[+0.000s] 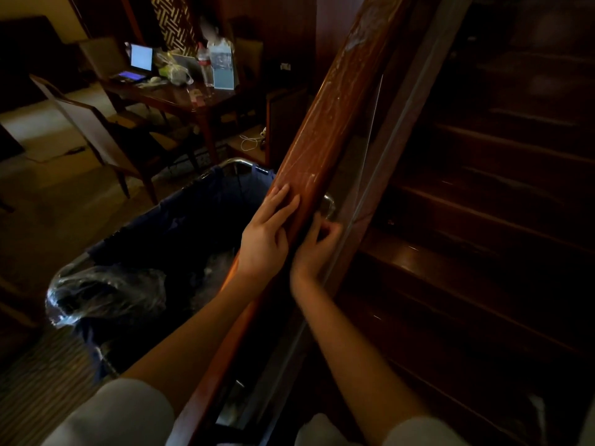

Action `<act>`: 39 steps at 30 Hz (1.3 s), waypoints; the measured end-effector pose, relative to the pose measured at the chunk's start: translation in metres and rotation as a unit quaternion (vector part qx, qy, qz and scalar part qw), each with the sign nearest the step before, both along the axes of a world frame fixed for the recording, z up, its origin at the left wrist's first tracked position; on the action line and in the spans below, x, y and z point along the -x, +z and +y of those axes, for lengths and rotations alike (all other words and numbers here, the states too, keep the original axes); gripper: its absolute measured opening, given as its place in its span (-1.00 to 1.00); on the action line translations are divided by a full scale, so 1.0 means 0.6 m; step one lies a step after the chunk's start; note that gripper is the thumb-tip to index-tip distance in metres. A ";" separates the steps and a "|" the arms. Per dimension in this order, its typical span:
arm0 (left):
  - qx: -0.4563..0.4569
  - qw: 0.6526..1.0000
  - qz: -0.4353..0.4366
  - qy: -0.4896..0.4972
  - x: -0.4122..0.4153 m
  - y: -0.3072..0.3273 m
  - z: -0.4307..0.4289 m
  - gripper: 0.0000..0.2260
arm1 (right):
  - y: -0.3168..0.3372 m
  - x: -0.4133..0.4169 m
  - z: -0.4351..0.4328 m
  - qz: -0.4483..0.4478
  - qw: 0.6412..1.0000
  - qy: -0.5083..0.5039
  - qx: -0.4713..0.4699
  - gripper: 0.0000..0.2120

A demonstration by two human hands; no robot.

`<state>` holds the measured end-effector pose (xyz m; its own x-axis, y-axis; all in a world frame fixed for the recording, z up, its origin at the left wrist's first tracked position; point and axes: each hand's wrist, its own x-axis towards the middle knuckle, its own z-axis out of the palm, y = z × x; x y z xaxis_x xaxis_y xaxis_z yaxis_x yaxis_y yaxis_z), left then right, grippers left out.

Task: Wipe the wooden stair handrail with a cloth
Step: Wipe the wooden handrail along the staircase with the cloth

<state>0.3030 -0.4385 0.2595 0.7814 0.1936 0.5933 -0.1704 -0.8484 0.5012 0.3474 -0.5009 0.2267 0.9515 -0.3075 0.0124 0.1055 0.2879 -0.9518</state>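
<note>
Now the left grip (267,239) lies flat, fingers straight, against the handrail (322,123) slanting up beside the stairs. The right grip (317,246) curls just beside it, holding what I can't tell. Rigid, glossy wood, probably slick; no cloth in sight.

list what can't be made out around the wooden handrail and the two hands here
- Head view: whether the right hand holds anything. Its curled fingers are blurred and partly behind the reddish-brown wooden handrail. No cloth shows.
- Head view: contents of the dark blue fabric cart bag, too dark to tell.
- Head view: upper dark wooden stair steps, lost in shadow.
</note>
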 end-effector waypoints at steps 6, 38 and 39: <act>-0.001 1.000 0.016 -0.004 0.008 -0.003 -0.002 -0.54 | -0.070 0.124 0.019 0.094 0.994 0.057 -0.006 -0.83; 0.008 1.000 0.019 -0.005 -0.001 -0.015 0.005 -0.54 | 0.025 0.000 -0.018 0.130 0.978 0.104 -0.126 -0.79; 0.011 1.000 0.018 -0.003 -0.002 -0.013 0.004 -0.54 | 0.042 -0.025 -0.020 0.121 0.981 0.099 -0.117 -0.77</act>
<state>0.3040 -0.4358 0.2515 0.8027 0.2017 0.5612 -0.1572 -0.8363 0.5253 0.3622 -0.5128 0.2517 0.9590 -0.0841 -0.2706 -0.1961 0.4926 -0.8479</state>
